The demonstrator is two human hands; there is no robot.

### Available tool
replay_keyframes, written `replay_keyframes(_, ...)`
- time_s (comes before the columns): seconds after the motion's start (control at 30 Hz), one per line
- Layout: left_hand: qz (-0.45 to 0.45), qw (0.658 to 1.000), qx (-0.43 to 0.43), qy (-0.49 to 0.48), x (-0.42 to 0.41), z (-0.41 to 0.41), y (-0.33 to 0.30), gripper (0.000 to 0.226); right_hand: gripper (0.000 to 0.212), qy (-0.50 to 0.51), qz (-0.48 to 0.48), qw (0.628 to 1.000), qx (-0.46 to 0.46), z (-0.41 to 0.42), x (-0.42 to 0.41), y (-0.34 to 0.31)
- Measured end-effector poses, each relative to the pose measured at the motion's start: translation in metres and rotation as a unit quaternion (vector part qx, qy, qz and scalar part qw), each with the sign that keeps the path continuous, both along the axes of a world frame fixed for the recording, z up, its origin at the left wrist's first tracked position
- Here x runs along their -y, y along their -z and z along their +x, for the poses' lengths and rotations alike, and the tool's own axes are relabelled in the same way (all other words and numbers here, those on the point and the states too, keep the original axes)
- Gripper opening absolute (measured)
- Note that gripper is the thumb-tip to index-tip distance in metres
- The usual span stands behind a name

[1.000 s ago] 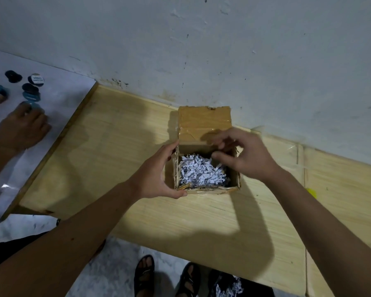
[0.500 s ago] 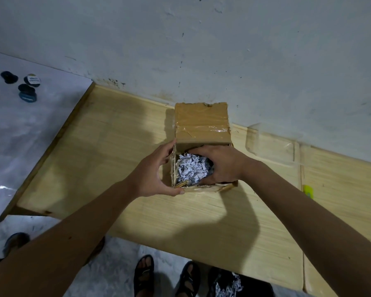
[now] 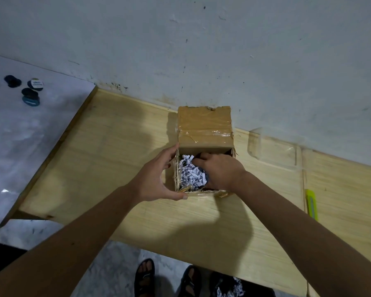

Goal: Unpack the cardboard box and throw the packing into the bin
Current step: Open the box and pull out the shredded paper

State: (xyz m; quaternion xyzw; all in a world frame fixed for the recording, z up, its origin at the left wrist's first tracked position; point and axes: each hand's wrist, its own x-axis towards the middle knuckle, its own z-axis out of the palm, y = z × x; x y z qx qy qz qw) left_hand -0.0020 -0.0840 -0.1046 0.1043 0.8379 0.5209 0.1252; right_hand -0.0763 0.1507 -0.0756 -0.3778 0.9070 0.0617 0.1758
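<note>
A small cardboard box (image 3: pixel 205 125) stands on the wooden table (image 3: pixel 107 159) against the wall, its taped lid flap raised at the back. White shredded paper (image 3: pixel 190 174) fills the inside. My left hand (image 3: pixel 156 179) grips the box's left wall and front corner. My right hand (image 3: pixel 221 170) is pushed down into the right half of the box, fingers curled into the shreds; its fingertips and whatever lies under the palm are mostly hidden. A dark bin (image 3: pixel 229 291) with shredded paper in it sits on the floor below the table's front edge.
A yellow cutter (image 3: pixel 312 204) lies on the table to the right. A clear plastic sheet (image 3: pixel 272 151) lies right of the box. Several dark round discs (image 3: pixel 30 96) rest on the white table (image 3: pixel 19 146) at left. My sandalled feet (image 3: pixel 145 277) are beside the bin.
My right hand has gone from above the box down into the shredded paper and reached deeper toward the back. Another person's hand at the left table has left the view.
</note>
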Motion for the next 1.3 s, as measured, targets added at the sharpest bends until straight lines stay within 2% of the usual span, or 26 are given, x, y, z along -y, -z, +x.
replay_keyframes(0.17,-0.004,1.000,0.000,-0.002,0.000,0.000,0.000,0.142,0.068,0.001,-0.012,1.000,-0.005,0.002,0.000,-0.001)
replay_keyframes(0.4,-0.016,1.000,-0.009,0.009,-0.001,0.000,-0.002,0.140,0.083,0.040,-0.065,0.997,0.024,0.000,-0.008,-0.013)
replay_keyframes(0.8,-0.038,0.999,0.005,0.029,-0.002,-0.016,-0.003,0.139,0.085,0.097,-0.188,0.977,-0.004,0.002,-0.031,-0.061)
replay_keyframes(0.97,-0.048,0.998,0.001,0.036,-0.002,-0.022,-0.004,0.139,0.073,0.111,-0.235,0.966,-0.010,0.017,-0.059,-0.085)
replay_keyframes(1.17,-0.063,0.996,-0.032,0.057,0.000,-0.024,-0.005,0.138,0.062,0.138,-0.202,0.969,0.028,0.067,-0.112,-0.079)
replay_keyframes(1.3,-0.055,0.997,-0.026,0.043,-0.001,-0.025,-0.007,0.139,0.071,0.157,-0.129,0.977,0.060,0.096,-0.146,-0.043)
